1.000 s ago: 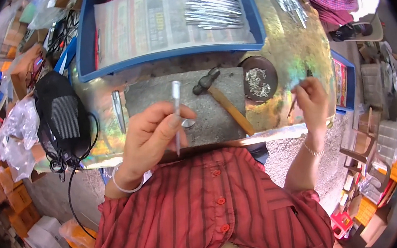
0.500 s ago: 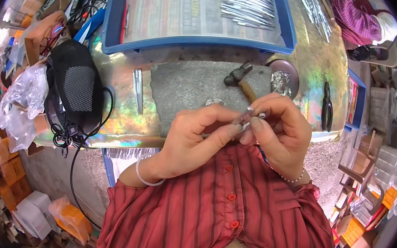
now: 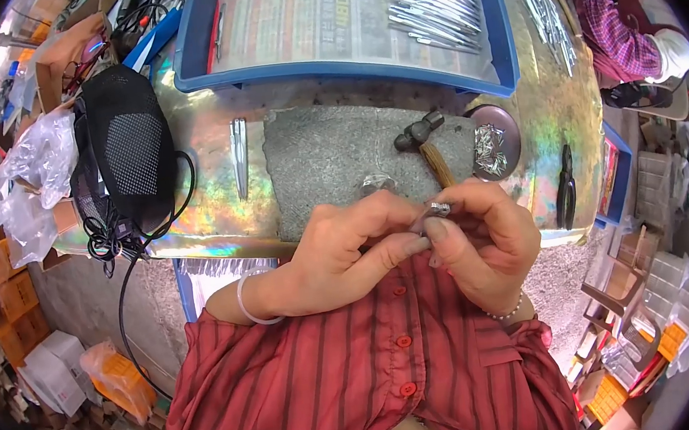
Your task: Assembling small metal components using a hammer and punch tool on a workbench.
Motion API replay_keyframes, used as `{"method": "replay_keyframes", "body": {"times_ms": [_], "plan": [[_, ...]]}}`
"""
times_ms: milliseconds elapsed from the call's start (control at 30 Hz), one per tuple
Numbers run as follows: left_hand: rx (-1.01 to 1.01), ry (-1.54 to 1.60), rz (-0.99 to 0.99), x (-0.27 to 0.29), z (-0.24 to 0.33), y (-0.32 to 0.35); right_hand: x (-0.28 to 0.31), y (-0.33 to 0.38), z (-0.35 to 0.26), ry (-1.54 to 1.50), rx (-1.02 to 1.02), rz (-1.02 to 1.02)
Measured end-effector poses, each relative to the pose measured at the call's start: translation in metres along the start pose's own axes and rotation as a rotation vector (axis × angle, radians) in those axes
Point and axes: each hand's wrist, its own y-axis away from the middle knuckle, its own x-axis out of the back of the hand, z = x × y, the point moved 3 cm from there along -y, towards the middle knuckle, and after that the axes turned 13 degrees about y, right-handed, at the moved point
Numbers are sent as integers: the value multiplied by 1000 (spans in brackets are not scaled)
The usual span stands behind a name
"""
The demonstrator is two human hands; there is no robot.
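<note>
My left hand (image 3: 348, 252) and my right hand (image 3: 490, 237) meet in front of my shirt, at the near edge of a grey stone slab (image 3: 313, 155). Fingers and thumbs of both pinch around a small silvery metal part (image 3: 439, 208); its exact kind is mostly covered by the fingertips. On the slab, just beyond my hands, lies a hammer (image 3: 436, 162) with a dark head and wooden handle. A small clear round item (image 3: 377, 183) sits beside it. Right of the slab, a round dish (image 3: 507, 126) holds many little metal pins (image 3: 489, 149).
Black-handled pliers (image 3: 567, 187) lie at the right, a pair of slim silver tools (image 3: 240, 159) left of the slab. Beyond stands a blue tray (image 3: 329, 70) with slim metal pieces (image 3: 436, 4). A black mesh object (image 3: 131, 145) with cable is at left; another person's sleeve (image 3: 615, 31) shows far right.
My fingertips have shifted on the metal part, turning it so that its end shows above my right thumb. The left fingertips have drawn closer in; the view has moved slightly.
</note>
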Motion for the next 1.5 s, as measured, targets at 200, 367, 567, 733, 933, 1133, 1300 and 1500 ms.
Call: {"method": "replay_keyframes", "body": {"times_ms": [200,367,567,733,933,1133,1300,1500], "plan": [[28,-41,5,1,1,-4,1,-2,3,72,59,-4],[86,79,-32,-1,1,-4,4,-1,5,81,7,-51],[39,-67,-44,-5,2,-5,5,1,9,-18,-17,-25],[151,-25,-88,-2,0,-4,5,-3,9,-2,-121,-179],[631,358,-94,0,-4,-16,-1,-16,23,-370,-422,-227],[746,351,-81,5,-8,-36,-5,-31,44,-463,-488,-185],[757,392,-81,5,-18,-39,-7,-29,53,-591,-549,-146],[804,260,-146,2,-16,-46,-6,-18,50,-604,-535,-34]]}}
